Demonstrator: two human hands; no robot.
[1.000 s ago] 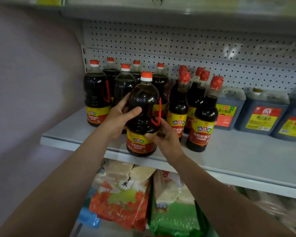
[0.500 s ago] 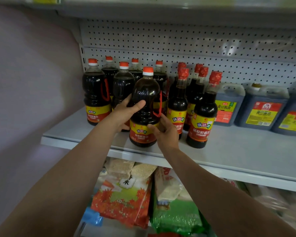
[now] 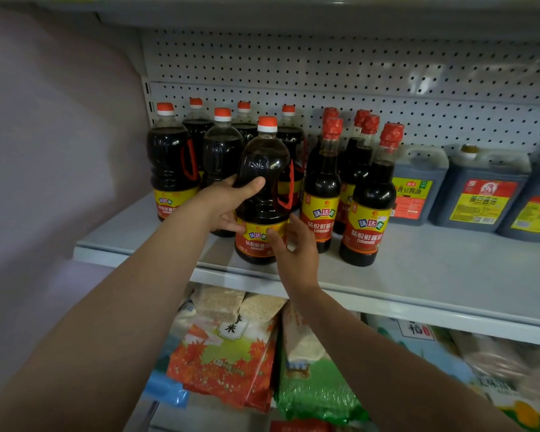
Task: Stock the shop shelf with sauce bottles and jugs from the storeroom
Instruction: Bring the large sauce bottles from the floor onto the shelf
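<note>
Crowding the held bottle [image 3: 264,194]: neighbouring bottles [image 3: 323,188].

Glossy clear plastic sauce bottle [image 3: 264,185]; matt grey metal shelf [image 3: 418,275]; perforated backboard [image 3: 325,60].

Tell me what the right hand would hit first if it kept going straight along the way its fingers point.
The right hand already touches the held sauce bottle, so that comes first. Behind it stand more large bottles, though depth is unclear.

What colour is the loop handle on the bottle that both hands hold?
Red. The handle shows best in the head view, on the bottle side.
</note>
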